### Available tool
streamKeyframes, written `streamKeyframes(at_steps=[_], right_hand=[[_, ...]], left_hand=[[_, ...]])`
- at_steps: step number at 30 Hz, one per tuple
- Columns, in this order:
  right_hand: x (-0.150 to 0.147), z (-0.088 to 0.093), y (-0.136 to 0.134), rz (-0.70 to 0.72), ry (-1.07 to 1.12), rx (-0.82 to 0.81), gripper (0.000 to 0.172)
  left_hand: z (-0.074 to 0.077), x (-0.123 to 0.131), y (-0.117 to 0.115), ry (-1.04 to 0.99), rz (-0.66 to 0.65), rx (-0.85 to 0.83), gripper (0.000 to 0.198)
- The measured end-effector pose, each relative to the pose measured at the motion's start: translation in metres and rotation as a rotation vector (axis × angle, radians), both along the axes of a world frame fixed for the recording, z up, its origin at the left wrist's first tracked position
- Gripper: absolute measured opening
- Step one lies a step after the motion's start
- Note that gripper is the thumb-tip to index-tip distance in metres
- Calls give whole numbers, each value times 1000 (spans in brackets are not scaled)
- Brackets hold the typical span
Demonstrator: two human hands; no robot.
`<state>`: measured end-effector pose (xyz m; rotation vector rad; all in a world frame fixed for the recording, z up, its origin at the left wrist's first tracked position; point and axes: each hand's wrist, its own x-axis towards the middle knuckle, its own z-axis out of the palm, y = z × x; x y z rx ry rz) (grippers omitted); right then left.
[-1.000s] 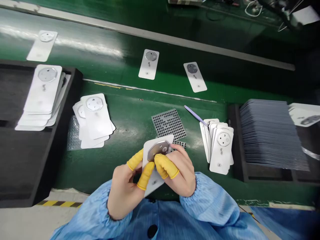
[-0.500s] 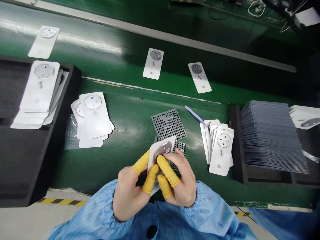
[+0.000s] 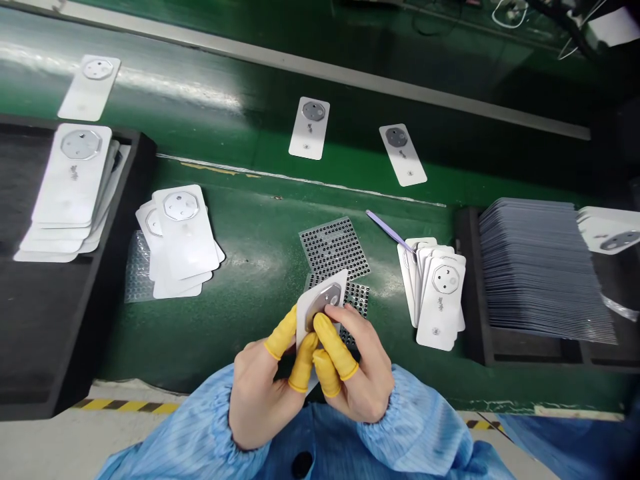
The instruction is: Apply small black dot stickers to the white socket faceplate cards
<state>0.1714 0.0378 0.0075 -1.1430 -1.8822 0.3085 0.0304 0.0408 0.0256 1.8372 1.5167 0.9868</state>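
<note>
Upright and tilted in front of me is a white phone back cover (image 3: 305,308) with a dark, shiny octagonal camera plate. My left hand (image 3: 270,377) grips it by its left edge, thumb in front and fingers behind, in yellow finger cots. My right hand (image 3: 353,363) is at the camera plate, its cot-covered fingertips pinched together against it and its bare index finger touching the plate's right side. Whether anything small sits between those fingertips is hidden. Just beyond the cover lie sheets of small black dots (image 3: 336,250), partly covered by it.
Loose covers lie in a left pile (image 3: 185,247) on bubble wrap (image 3: 137,270) and a right pile (image 3: 440,313), with purple tweezers (image 3: 385,228). A black tray (image 3: 120,220) stands left; another (image 3: 473,287) holds grey sheets (image 3: 540,267). Single covers (image 3: 309,137) lie on the green belt (image 3: 200,113).
Both hands keep the cover in nearly the same place, with the right fingertips still at the camera plate. The covers on the belt have shifted slightly right against the table.
</note>
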Motion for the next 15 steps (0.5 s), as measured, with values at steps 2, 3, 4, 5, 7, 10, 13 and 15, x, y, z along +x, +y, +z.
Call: streamKeyframes(at_steps=[2,3,4,5,7,10,13,15], right_hand=[[0,2,1,7,10,-13,33],[0,3,1,15,20,-24,33],[0,3,1,23,34,-34,33],[1,4,1,33,46,-41,34],[1,3,1,47,63,-47,34],[1,3,0,41,46,-44,37],[-2,4,-2,19,-19,-37,40],[-5,4,-3,32,-70,-45,43]], left_hand=[[1,1,0,-18,-1,6,31],[1,1,-1,-20,2,10,30],[0,2,-1,-16,9,14,29],[0,2,-1,-10,16,18,27],[-2,2,-3,11,27,37,23],[-4,1,-4,68,26,91,24],[-4,0,-3,124,-18,135,28],[-4,-1,-2,131,-41,159,29]])
